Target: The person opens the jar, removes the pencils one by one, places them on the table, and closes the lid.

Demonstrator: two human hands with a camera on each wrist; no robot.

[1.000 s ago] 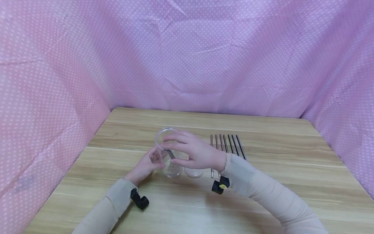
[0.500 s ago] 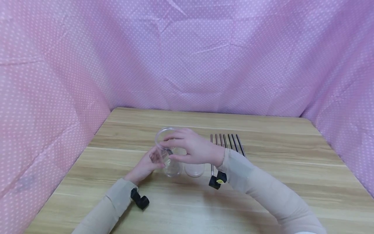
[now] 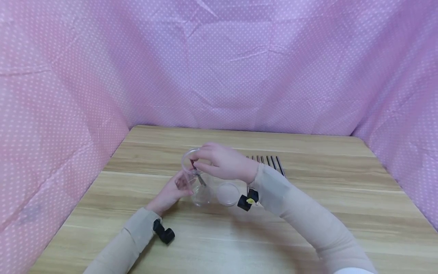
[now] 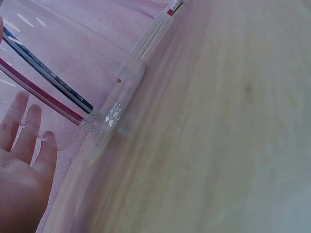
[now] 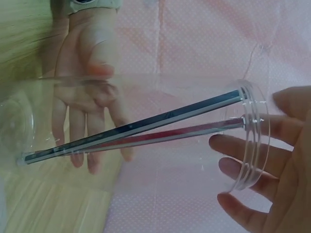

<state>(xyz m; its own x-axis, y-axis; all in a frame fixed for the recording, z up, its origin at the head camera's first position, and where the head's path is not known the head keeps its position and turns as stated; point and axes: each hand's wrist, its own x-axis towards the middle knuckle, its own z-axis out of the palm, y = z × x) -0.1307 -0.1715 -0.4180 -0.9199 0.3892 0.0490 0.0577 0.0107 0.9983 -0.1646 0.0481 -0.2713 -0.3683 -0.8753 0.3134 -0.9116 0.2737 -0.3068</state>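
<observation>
A clear plastic jar (image 3: 202,197) leans in my left hand (image 3: 171,195), which grips its side; the right wrist view shows the thumb and fingers around the wall. Inside lie a dark blue pencil (image 5: 136,127) and a red pencil (image 5: 167,132), slanting from base to mouth. My right hand (image 3: 224,163) is at the jar's mouth with its fingers spread loosely around the rim (image 5: 252,141). In the right wrist view its fingertips look apart from the pencil ends. The left wrist view shows both pencils' lower ends resting near the jar's base (image 4: 109,121).
A clear round lid (image 3: 228,194) lies on the wooden table (image 3: 212,243), right of the jar. Several pencils (image 3: 280,166) lie in a row further right, partly hidden by the right forearm. A pink dotted curtain (image 3: 239,76) surrounds the table's back and sides.
My right hand has moved slightly up and away toward the jar's rim. The pencil beneath its fingers now shows inside the jar. The left hand and jar have stayed nearly still.
</observation>
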